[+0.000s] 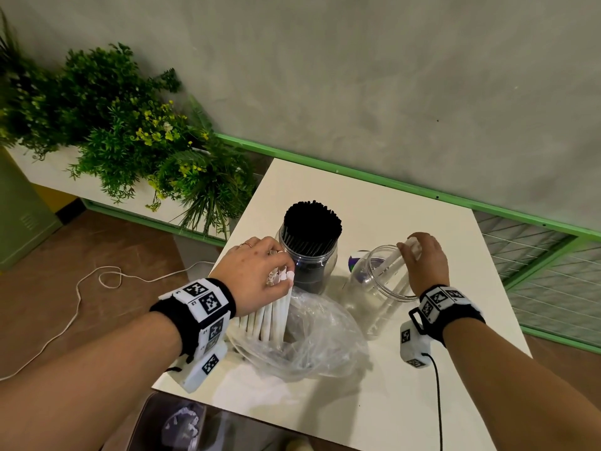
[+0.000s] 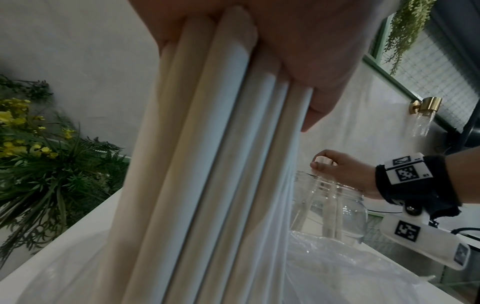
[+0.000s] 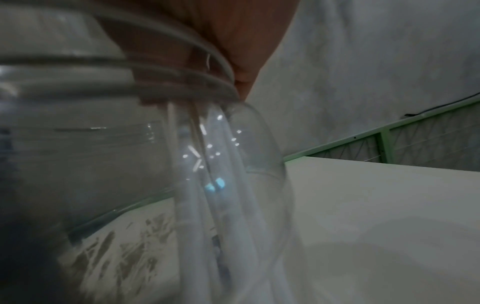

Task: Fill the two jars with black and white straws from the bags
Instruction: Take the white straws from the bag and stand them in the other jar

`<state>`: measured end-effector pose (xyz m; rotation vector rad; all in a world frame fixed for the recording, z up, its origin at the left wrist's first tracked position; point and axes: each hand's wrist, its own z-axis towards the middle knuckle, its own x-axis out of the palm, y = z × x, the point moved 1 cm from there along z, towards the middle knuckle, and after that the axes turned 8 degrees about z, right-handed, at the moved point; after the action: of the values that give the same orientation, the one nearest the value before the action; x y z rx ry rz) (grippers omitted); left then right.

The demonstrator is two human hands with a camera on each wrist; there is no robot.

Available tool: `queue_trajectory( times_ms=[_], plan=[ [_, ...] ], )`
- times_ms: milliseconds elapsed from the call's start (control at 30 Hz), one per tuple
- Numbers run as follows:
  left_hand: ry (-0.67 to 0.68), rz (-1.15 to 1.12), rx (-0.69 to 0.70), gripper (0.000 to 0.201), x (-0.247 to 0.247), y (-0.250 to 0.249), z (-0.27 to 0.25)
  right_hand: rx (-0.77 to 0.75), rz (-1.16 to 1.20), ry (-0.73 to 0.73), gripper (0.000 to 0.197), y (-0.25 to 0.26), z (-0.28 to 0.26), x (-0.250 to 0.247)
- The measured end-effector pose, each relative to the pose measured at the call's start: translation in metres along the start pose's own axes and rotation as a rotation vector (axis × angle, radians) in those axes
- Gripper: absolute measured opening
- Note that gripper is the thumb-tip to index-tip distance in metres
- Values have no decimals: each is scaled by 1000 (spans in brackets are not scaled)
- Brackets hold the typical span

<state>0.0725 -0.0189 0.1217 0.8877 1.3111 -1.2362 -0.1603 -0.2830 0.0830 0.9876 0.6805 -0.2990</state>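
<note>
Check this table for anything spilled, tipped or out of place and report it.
Nothing stands out. Both jars stand upright: the black-straw jar is full, and the right hand lowers white straws into the clear jar. No spilled straws are visible.

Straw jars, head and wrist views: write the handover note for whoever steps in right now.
Left hand grips a bundle of white straws, their lower ends in the clear bag.
Right hand holds a few white straws standing in the clear jar.
Done: the other jar is packed with black straws.
Left: release the right hand's straws, move the left bundle over, empty the bag.
</note>
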Motion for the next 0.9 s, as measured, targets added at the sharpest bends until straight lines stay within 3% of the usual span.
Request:
queue_trajectory(
  times_ms=[200, 300, 533, 733, 900],
  plan=[
    [-15, -7, 3, 41, 0, 0, -1, 132, 147, -191, 27, 10, -2, 9],
    [-16, 3, 0, 41, 0, 0, -1, 163, 194, -161, 30, 11, 1, 17],
    [1, -10, -10, 43, 0, -1, -1, -74, 71, -59, 20, 4, 7, 22],
    [11, -2, -10, 43, -1, -1, -2, -250, -88, -32, 28, 9, 18, 19],
    [15, 6, -14, 43, -1, -2, -1, -279, -175, 46, 18, 0, 25, 21]
  ],
)
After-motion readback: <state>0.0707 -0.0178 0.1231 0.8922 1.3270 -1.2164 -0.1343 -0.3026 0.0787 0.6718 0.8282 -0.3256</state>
